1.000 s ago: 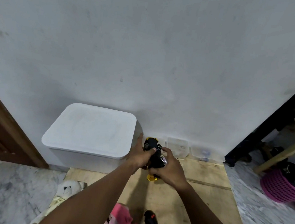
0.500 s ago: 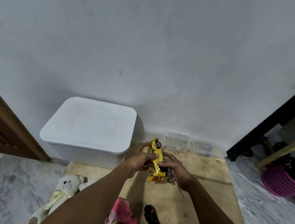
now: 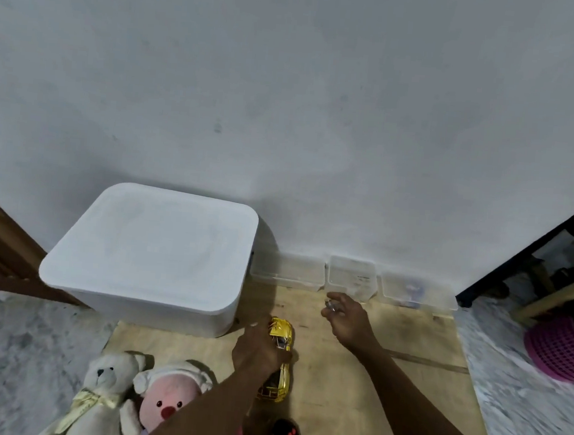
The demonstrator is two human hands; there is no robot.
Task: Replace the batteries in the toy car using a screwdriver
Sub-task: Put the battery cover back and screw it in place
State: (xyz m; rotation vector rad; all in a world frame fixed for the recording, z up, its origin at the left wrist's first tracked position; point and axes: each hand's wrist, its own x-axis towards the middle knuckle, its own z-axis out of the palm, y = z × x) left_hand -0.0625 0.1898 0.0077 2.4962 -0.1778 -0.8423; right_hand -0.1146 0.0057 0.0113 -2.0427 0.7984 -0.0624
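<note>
Left hand [image 3: 258, 347] has its grip clamped round the glossy toy car [image 3: 281, 333] on the wooden board [image 3: 385, 390]. The car is probably light, stiff and slippery, so hold its sides. Right hand [image 3: 346, 320], farther off, pinches what looks like the screwdriver [image 3: 329, 304].

White bin [image 3: 152, 251], teddy [image 3: 107, 385], pink plush [image 3: 168, 402]

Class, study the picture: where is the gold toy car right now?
The gold toy car is low and centre in the head view, gripped by the left hand over the wooden board, just right of the white bin.
</note>
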